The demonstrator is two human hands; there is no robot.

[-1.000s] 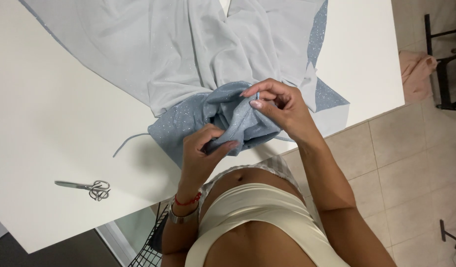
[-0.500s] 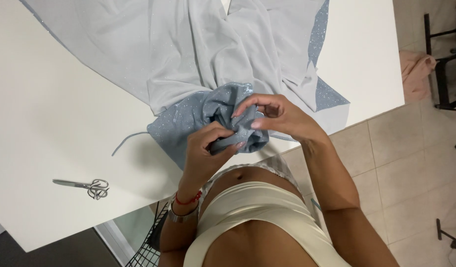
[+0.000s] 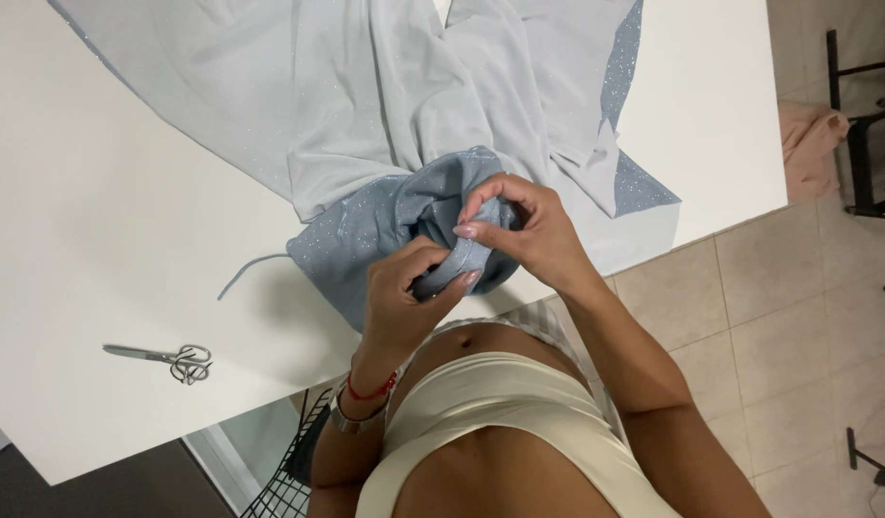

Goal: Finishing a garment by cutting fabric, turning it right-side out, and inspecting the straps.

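Note:
A large piece of pale blue glittery fabric lies spread over the white table, with a bunched darker-blue fold at the near edge. My left hand pinches the lower rim of that bunched fold between thumb and fingers. My right hand grips the same fold from the right, fingers curled over its edge. Both hands meet close together over the table's front edge. A thin strip of the fabric trails off to the left.
Silver scissors lie on the table at the left, near its front edge. A black wire basket stands below the table. Tiled floor is at the right, with pink cloth and black chair legs beyond.
My right hand has slid down and left along the bunched fold toward my left hand. The left hand has closed its thumb over the fabric's edge.

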